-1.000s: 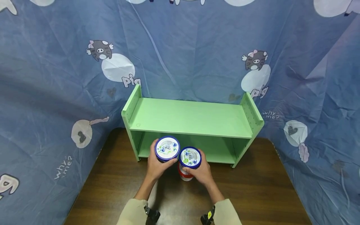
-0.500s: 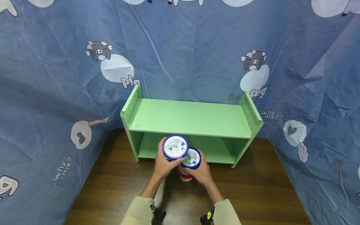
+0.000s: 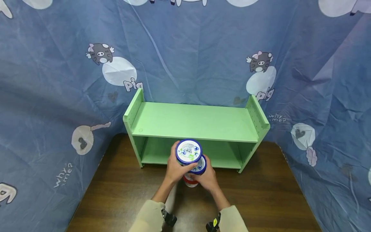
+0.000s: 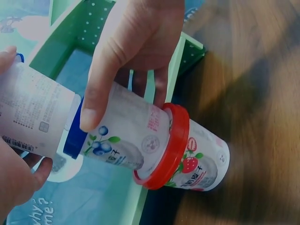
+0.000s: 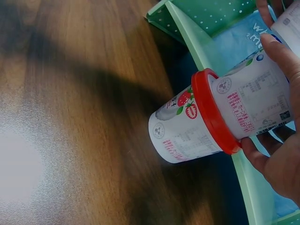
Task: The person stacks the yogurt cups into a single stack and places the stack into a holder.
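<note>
1. your left hand (image 3: 177, 168), with its fingers curled round the upper tub (image 3: 189, 151), has just swung it rightward; in the head view its blue lid now covers much of the lid of the middle tub (image 4: 124, 131).
2. your right hand (image 3: 209, 178) has barely shifted: its fingers are wrapped round the middle tub, with the thumb beside its blue lid.
3. the middle tub rests on the red lid of the lower tub (image 5: 183, 126), which stands on the desk (image 3: 116, 193) just in front of the green shelf (image 3: 194, 119).
4. that swing seems to leave your three tubs close to one column, the top one slightly off-line; whether its base touches the middle lid, you cannot tell.
</note>
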`<state>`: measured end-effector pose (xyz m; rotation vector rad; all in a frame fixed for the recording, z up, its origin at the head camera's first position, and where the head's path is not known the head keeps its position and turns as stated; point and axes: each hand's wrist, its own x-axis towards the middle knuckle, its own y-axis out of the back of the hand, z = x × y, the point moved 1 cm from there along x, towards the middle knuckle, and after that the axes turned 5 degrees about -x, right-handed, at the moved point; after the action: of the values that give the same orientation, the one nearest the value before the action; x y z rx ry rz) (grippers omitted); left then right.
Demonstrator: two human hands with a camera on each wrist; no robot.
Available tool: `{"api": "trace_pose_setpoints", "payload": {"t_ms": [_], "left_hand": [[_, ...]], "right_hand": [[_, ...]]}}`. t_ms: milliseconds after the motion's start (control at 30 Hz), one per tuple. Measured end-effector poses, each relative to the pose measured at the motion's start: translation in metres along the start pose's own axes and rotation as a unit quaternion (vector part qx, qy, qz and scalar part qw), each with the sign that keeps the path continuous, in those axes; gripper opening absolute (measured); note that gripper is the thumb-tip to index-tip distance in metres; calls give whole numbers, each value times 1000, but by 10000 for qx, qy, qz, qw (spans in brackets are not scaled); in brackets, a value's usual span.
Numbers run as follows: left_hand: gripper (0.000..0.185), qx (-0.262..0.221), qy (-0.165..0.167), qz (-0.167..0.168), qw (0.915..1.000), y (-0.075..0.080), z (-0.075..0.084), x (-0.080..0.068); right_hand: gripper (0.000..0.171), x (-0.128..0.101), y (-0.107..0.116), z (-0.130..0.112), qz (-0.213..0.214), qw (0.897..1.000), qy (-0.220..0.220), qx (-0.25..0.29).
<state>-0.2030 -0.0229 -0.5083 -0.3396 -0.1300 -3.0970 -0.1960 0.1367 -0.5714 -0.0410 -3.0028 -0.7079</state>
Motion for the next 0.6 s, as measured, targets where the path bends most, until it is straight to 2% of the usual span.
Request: {"api": "trace_pose_setpoints", "payload": {"t_ms": [433,600], "left_hand": [[106,106,5,-130,9999,-13,1,0],[108,221,37,-165,9996,-17,-1,2]], "right_hand": [[103,0,-1,2,136,9996,-220,-127],[104,0,-1,2,234,9997,-26,-100]]}}
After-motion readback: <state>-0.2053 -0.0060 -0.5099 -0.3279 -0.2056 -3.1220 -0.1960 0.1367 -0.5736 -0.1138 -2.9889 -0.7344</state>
